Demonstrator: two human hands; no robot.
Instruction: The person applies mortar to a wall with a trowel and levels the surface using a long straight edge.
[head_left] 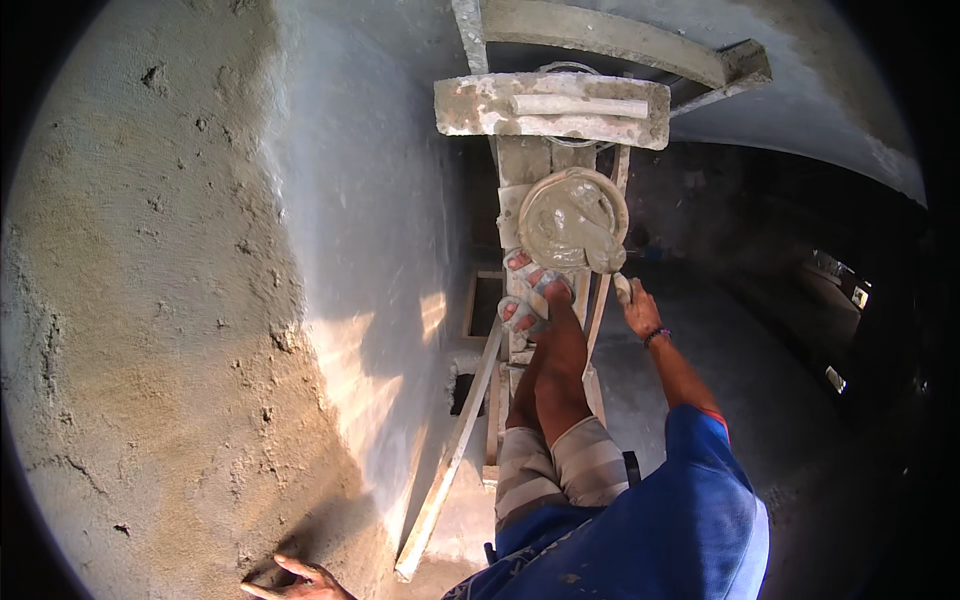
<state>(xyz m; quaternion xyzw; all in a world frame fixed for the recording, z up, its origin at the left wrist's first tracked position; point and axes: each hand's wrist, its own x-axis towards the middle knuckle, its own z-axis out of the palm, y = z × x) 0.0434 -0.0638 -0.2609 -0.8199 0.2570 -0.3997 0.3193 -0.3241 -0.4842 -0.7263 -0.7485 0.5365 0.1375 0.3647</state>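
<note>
At right of centre, the right hand (642, 311) wraps around the handle of a trowel (623, 288) at the rim of a bucket (523, 222) of wet cement (552, 228), upper middle. Lower left, the left hand (305, 584) spreads its fingers by the wall (170, 380); contact unclear. Marks on the blue shirt (660, 515) are illegible.

A blue shirt (660, 520), striped beige shorts (550, 468), pale sandals (546, 281) and a dark wristband (656, 335) are worn.

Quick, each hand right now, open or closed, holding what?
Left hand: open, beside the plastered wall; contact unclear.
Right hand: closed around a trowel handle, by the mortar bucket.
</note>
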